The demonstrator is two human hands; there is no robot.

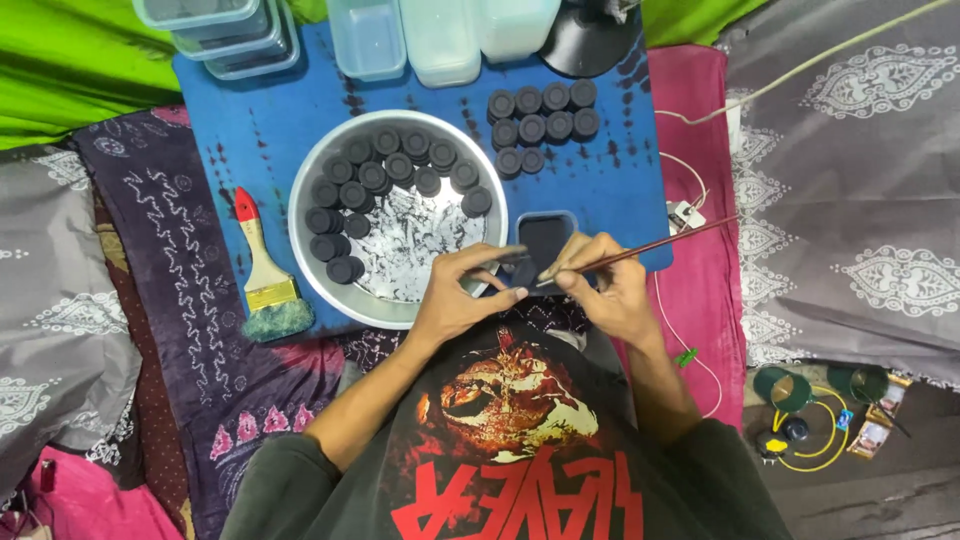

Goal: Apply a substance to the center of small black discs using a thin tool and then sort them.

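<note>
My left hand [460, 292] pinches a small black disc [513, 257] between thumb and fingers, just over the near rim of a round metal pan [400, 245]. My right hand [603, 283] grips a thin brown-handled brush [650, 246] like a pen, its tip touching the disc. Several black discs [385, 170] lie along the pan's far and left inside. A second group of black discs [540, 125] lies on the blue board [270, 120]. A small dark rectangular tray [546, 235] sits just behind my hands.
A flat paintbrush with a red-tipped wooden handle [262, 270] lies left of the pan. Clear plastic boxes [400, 35] line the board's far edge beside a black lamp base [590, 40]. Patterned cloths surround the board; white cable [700, 190] and small cups [790, 385] lie to the right.
</note>
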